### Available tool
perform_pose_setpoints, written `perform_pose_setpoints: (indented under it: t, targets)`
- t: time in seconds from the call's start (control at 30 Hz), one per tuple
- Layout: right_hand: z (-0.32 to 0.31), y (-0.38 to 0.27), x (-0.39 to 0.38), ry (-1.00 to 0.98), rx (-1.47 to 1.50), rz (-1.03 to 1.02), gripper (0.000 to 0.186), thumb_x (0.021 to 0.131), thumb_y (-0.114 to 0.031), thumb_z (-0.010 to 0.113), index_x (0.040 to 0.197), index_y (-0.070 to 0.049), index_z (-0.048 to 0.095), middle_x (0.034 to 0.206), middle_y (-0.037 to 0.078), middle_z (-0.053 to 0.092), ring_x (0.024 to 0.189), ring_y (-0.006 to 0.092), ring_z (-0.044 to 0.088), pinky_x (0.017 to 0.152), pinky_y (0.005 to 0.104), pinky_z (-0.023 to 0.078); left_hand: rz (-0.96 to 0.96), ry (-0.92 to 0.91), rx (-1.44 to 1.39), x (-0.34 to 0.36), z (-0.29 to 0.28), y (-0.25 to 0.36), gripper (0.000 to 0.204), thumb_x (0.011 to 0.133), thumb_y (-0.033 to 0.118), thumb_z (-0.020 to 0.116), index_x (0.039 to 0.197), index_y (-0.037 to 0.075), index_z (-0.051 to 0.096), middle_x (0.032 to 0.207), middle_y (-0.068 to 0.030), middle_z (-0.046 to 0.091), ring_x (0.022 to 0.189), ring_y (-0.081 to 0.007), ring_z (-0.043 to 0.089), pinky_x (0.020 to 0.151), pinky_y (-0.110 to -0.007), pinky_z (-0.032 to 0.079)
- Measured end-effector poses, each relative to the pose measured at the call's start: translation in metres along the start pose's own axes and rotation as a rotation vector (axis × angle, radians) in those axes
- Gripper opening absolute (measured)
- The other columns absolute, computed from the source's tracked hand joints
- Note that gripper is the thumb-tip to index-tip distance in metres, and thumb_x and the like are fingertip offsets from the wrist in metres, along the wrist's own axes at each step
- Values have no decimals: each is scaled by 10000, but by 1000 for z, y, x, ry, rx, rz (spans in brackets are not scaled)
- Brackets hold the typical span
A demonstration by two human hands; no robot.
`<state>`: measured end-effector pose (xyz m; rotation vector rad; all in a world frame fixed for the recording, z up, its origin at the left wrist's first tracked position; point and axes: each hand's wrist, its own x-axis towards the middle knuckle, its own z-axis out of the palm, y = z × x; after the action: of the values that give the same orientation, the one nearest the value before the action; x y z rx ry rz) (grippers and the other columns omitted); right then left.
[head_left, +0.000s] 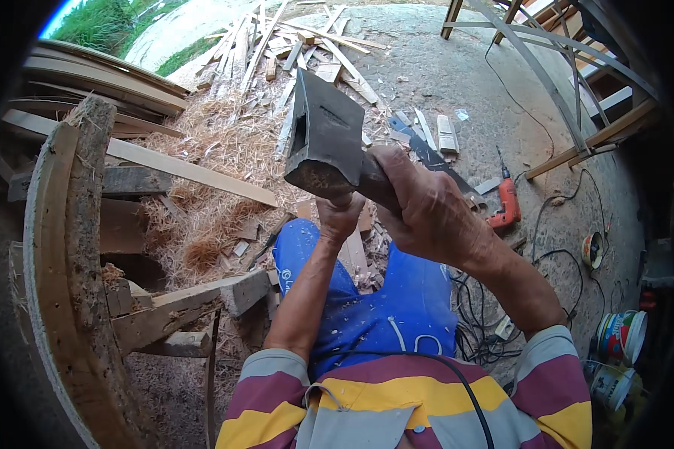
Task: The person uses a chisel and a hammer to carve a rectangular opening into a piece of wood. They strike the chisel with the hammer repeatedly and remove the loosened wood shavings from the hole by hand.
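Note:
A dark, block-shaped hand plane (328, 127) is raised in front of me, its flat face with a thin slot turned up toward me. A hollow opening shows on its left side, and its near end is rough and brownish. My right hand (419, 198) is closed round the dark handle that sticks out at the plane's right. Below the near end, my left hand (340, 218) is closed against the plane, its fingers partly hidden behind it. Both arms reach up over my blue trousers (382, 322), which are flecked with wood chips.
Curly shavings (202, 187) and offcuts (314, 56) cover the ground ahead. A rough timber stand (90, 247) rises at left, beside stacked boards (112, 82). A handsaw (434, 161), a red drill (507, 202), cables (487, 322) and tubs (621, 337) lie to the right.

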<state>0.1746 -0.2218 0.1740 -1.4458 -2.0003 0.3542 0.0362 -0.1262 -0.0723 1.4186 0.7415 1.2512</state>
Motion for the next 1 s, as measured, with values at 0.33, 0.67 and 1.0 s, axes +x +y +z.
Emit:
perform_pose_setpoints:
  t: [0.33,0.67,1.0]
  targets:
    - [19,30,-20,-162,46,166,364,817,-51,616,1133,-16,439,826,255,659,825,459,670,677,535,522,-7,-58,329,-16,0,15,103,784,49,736,814,59,638,692,-13,638,643,-102,607,609,-299,505]
    - [32,51,-27,-344,-212,240,395,803,-43,618,1166,-31,463,952,241,654,896,439,666,744,517,535,61,-47,131,-4,12,26,156,781,112,794,864,50,677,782,-86,669,749,-184,671,701,-356,538]
    - [38,38,-70,121,373,511,500,862,-148,700,1316,-52,514,965,185,661,866,301,662,805,412,516,66,-14,-61,65,12,118,319,825,26,739,1062,63,528,935,-31,589,794,-94,602,700,-253,522]
